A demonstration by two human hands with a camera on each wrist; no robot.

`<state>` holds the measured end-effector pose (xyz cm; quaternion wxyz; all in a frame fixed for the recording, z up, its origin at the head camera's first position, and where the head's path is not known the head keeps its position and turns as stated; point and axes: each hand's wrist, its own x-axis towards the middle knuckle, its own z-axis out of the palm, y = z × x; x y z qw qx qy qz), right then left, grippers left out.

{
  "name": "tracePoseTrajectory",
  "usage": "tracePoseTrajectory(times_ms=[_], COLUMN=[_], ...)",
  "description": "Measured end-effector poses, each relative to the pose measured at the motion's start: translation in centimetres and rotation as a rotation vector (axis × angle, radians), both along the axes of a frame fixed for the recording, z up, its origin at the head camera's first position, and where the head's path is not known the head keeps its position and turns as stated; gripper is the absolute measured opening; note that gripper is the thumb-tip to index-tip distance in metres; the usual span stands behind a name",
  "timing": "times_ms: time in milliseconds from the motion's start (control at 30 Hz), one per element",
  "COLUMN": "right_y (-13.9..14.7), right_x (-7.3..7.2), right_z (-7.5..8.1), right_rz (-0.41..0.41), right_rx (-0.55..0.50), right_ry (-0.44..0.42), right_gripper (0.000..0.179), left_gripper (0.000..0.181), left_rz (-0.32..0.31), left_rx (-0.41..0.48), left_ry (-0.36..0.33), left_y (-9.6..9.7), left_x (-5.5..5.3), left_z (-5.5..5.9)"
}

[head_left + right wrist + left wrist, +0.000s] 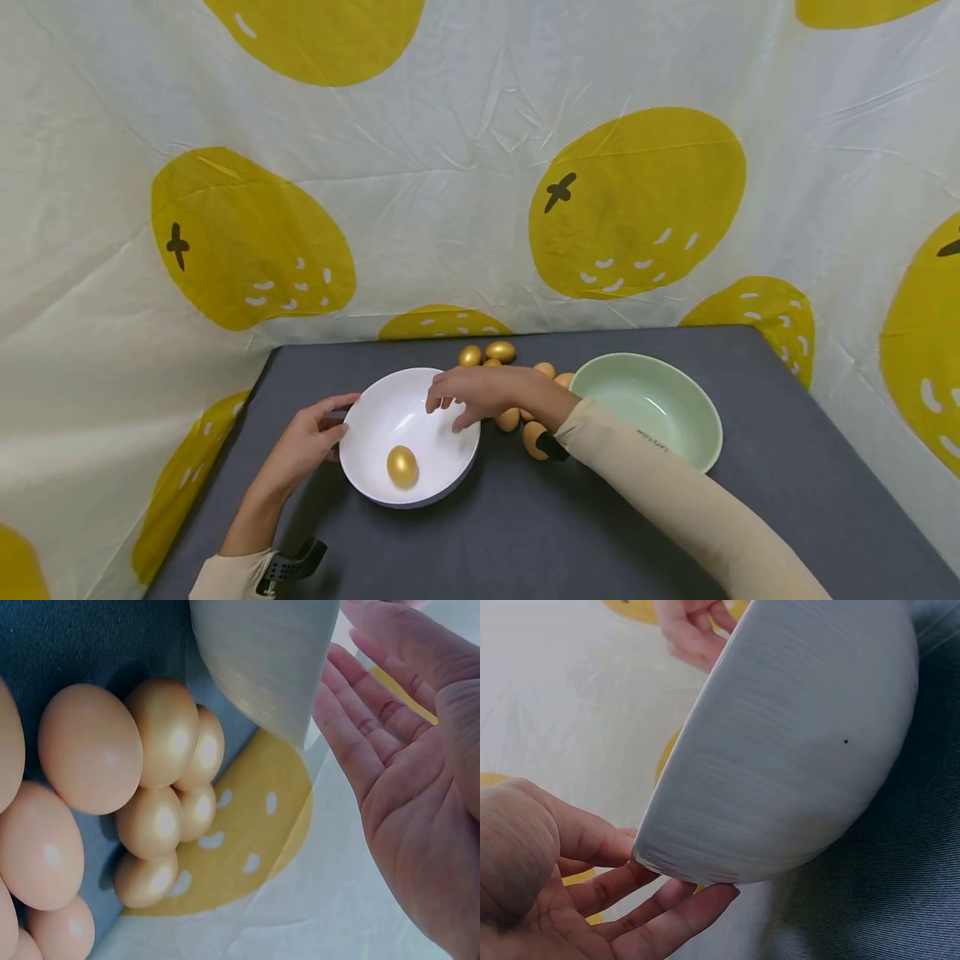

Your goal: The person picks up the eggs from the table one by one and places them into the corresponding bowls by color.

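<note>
A white bowl sits on the left part of the table, with one golden egg lying inside it. My left hand grips the bowl's left rim; in the left wrist view the thumb is at the rim and fingertips touch the outer wall. Over the bowl's right side reaches my right hand, fingers loosely bent and pointing down into it. The right wrist view shows that palm bare beside the rim, holding nothing.
Several golden eggs lie behind the right hand. Several brown eggs are partly hidden under the right forearm. A pale green oval bowl stands at the right, partly covered by the sleeve. A patterned curtain hangs behind the dark table.
</note>
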<state>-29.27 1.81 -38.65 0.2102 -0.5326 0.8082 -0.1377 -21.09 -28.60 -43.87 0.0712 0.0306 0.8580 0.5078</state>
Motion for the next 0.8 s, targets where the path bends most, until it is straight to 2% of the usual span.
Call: tracePoseTrajectory(times_ms=[167, 367, 633, 800], right_y=[0.7, 1.6, 2.4, 2.9], right_x=[-0.3, -1.0, -1.8, -2.1], right_z=[0.2, 0.2, 1.0, 1.3], right_rz=[-0.021, -0.082, -0.101, -0.175], right_rx=[-0.012, -0.051, -0.084, -0.115], right_ry=[-0.023, -0.055, -0.022, -0.022], right_gripper=[0.043, 0.044, 0.042, 0.040], left_gripper=[0.050, 0.050, 0.050, 0.050], left_rz=[-0.025, -0.044, -0.038, -0.041], left_rx=[0.010, 0.018, 0.013, 0.023], left_ry=[0.008, 0.017, 0.007, 0.004], left_y=[-0.1, -0.2, -0.4, -0.2], left_x=[0.1, 0.0, 0.0, 0.0], left_z=[0.0, -0.1, -0.4, -0.2])
